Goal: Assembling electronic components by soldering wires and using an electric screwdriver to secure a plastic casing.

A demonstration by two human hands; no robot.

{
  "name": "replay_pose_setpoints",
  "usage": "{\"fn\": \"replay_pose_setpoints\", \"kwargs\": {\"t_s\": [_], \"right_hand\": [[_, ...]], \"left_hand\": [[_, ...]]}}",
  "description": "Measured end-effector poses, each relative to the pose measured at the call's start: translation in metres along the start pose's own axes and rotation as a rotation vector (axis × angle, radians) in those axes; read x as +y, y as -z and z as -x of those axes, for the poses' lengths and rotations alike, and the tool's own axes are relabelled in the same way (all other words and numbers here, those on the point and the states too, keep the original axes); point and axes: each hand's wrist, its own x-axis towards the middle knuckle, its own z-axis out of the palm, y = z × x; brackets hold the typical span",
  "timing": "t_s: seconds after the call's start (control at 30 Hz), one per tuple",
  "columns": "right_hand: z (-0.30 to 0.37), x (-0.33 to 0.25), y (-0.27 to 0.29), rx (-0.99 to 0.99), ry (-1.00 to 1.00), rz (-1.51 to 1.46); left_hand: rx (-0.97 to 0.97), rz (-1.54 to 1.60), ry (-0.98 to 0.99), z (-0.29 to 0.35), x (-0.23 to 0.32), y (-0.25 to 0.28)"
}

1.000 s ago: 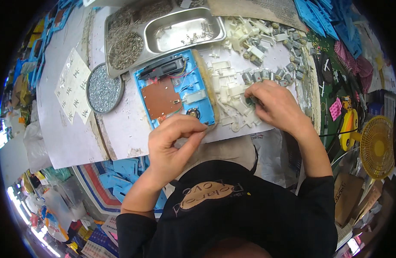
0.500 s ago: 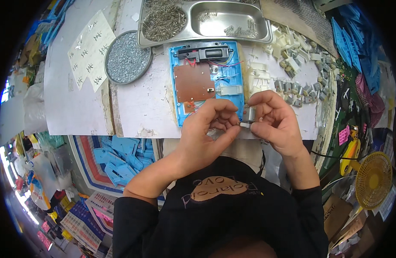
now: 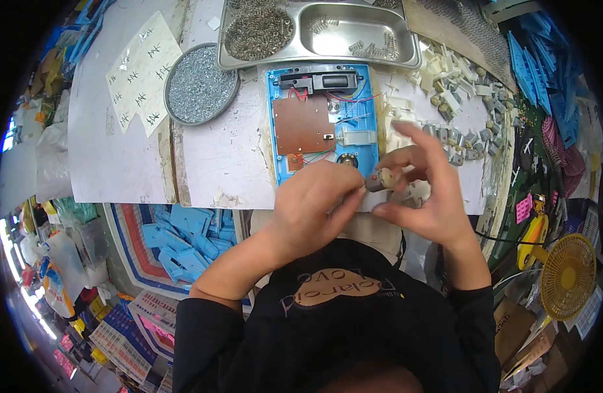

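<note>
- Left hand: its back faces the camera, near the worktop's front edge. Thumb and forefinger come together at the tips beside the small motor; whether they grip it or something tiny, I cannot tell.
- Right hand: its fingers are spread, forefinger raised and thumb well apart from it. The curled middle fingers are at the motor's right end; the thumb appears clear of it.
- The small motor, a grey cylinder with a paler end and a red spot, is tilted between the two hands, over the worktop's front edge, right of its middle.
- Just behind the hands lies the blue casing, carrying a brown circuit board, a black housing along its far side, a pale rectangular piece and thin wires.
- Toward the worktop's right edge are loose white plastic parts and more motors.
- A metal tray stands toward the far edge, behind the casing, with small metal pieces in its compartments.
- Left of the casing is a round dish of silvery bits, and beyond it a marked paper sheet.
- Below the front edge, toward the left, blue panels fill a container.
</note>
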Motion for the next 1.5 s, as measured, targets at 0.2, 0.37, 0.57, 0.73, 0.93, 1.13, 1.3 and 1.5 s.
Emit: {"fn": "replay_pose_setpoints", "kwargs": {"t_s": [0.2, 0.37, 0.57, 0.73, 0.93, 1.13, 1.3, 1.5], "right_hand": [[-0.009, -0.004, 0.012, -0.209, 0.161, 0.205], [-0.006, 0.007, 0.006, -0.119, 0.46, 0.234], [-0.002, 0.006, 0.006, -0.141, 0.489, 0.288], [0.0, 0.008, 0.006, -0.112, 0.465, 0.288], [-0.003, 0.016, 0.023, -0.035, 0.525, 0.399], [0.002, 0.025, 0.04, 0.21, 0.345, 0.288], [0.002, 0.032, 0.047, 0.262, 0.235, 0.235], [-0.02, 0.043, 0.04, 0.27, 0.083, 0.256]], "left_hand": [[0.023, 0.024, -0.141, 0.0, -0.008, 0.002], [-0.038, 0.207, 0.051, -0.005, -0.003, 0.01], [-0.066, 0.123, 0.05, -0.007, 0.0, 0.011], [-0.013, 0.054, 0.042, -0.007, -0.001, 0.01], [0.043, 0.017, 0.204, -0.028, -0.032, 0.025], [-0.08, -0.612, -0.17, -0.073, -0.046, 0.01], [-0.087, -0.636, -0.135, -0.074, -0.044, 0.003], [-0.057, -0.602, -0.151, -0.071, -0.047, -0.002]]}}
